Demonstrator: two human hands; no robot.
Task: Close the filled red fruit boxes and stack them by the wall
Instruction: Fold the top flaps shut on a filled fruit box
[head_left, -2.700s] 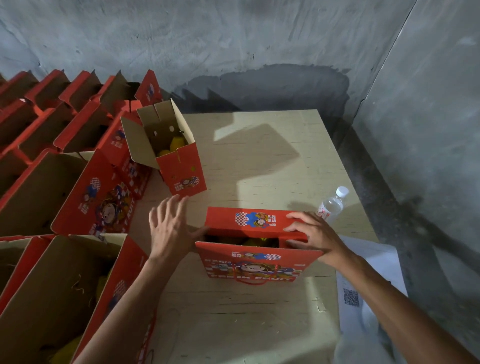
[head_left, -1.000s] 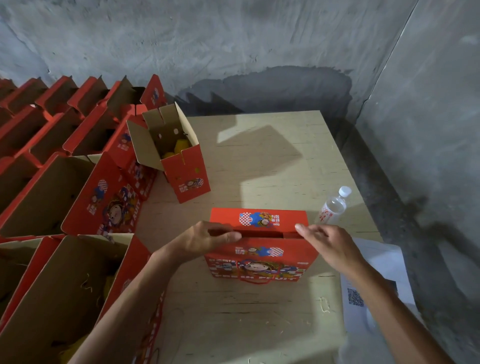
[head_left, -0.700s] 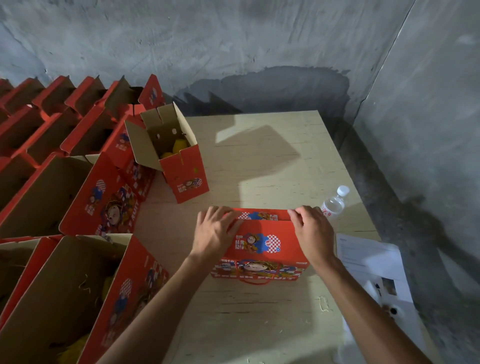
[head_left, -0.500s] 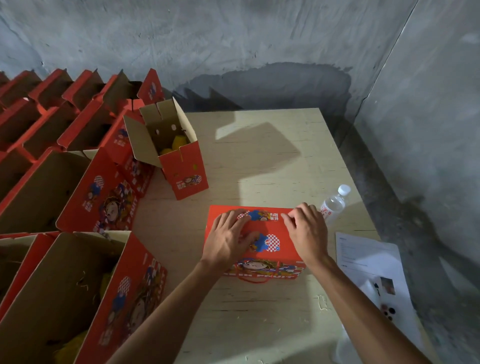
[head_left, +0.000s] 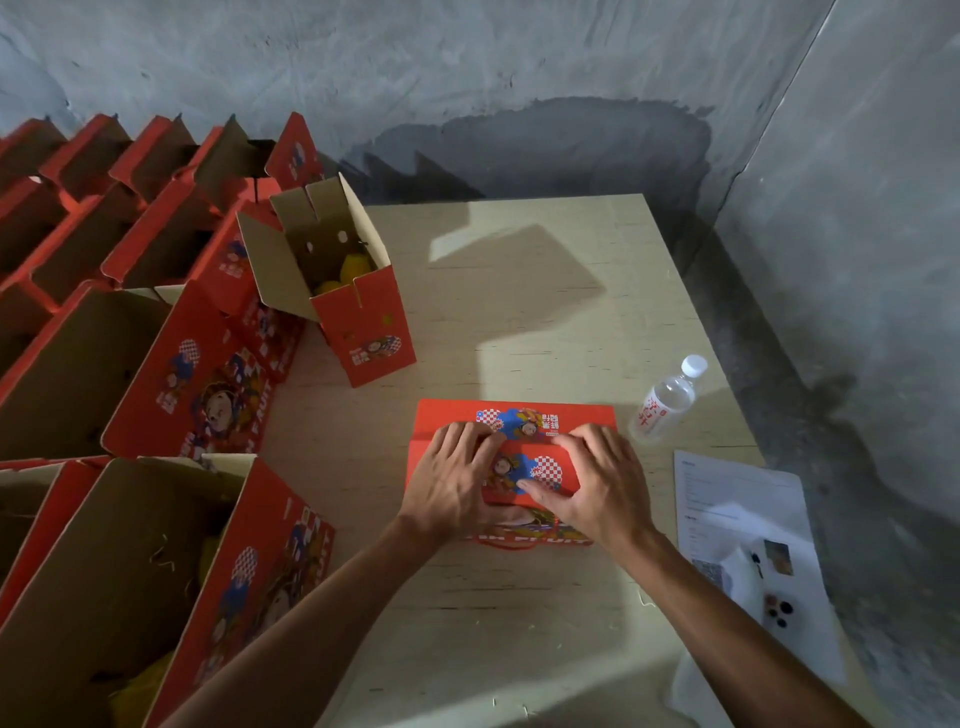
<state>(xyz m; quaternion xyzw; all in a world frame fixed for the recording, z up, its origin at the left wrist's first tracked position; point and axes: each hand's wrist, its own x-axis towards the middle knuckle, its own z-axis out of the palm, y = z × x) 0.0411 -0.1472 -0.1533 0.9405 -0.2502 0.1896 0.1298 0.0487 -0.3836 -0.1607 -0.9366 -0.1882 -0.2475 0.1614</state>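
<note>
A red fruit box (head_left: 576, 415) stands on the pale wooden table (head_left: 545, 291) in front of me, its two top flaps folded down over each other. My left hand (head_left: 452, 480) lies flat on the left part of the near flap. My right hand (head_left: 597, 480) presses the right part, its fingertips at the seam between the flaps. A second red fruit box (head_left: 358, 312) stands open further back on the left, with yellow fruit visible inside.
Several open red boxes (head_left: 130, 364) crowd the left side, up to the grey wall (head_left: 467, 78). A water bottle (head_left: 667, 400) stands right of the box under my hands. Printed papers (head_left: 743, 525) lie at the table's right edge.
Both flaps of the box in front of me have been folded down, and my hands have moved from its sides onto its top, where they now press.
</note>
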